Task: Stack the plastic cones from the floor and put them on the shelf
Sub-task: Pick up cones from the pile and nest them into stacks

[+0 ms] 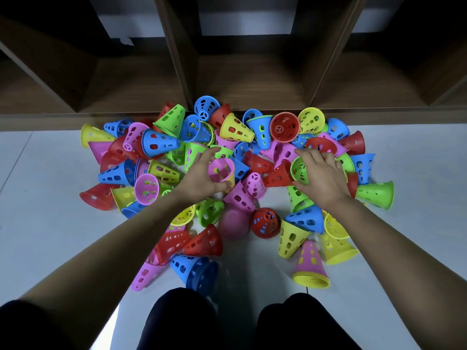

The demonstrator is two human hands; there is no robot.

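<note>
head view, looking down: heap of plastic cones (pixel 256 162) spread over the pale floor (pixel 50 198) across the middle of the frame, in red, blue, green, yellow and pink, all with holes in their walls. mostly lying on their sides, a few with mouths turned up toward the camera. along the top of the frame, brown wooden shelf (pixel 252 79) with open compartments, its front edge right against the far side of the heap.

just left of centre, left hand (pixel 202 176) with thumb and fingers curled round a pink cone (pixel 222 171), gripping it near the rim, mouth facing up. cannot tell whether lifted clear or resting on the cones beneath.

right of centre, right hand (pixel 322 178) palm down, fingers bent over the top of a green cone (pixel 299 170) and thumb under its near edge, closed on it, mouth of the cone facing frame left.

lower right, pink-over-yellow stack (pixel 310 263) standing apart from the heap. lower centre, blue cone (pixel 197 271) on its side. at the bottom edge, two knees (pixel 177 322) in dark cloth, bare forearms reaching up from both lower corners.
</note>
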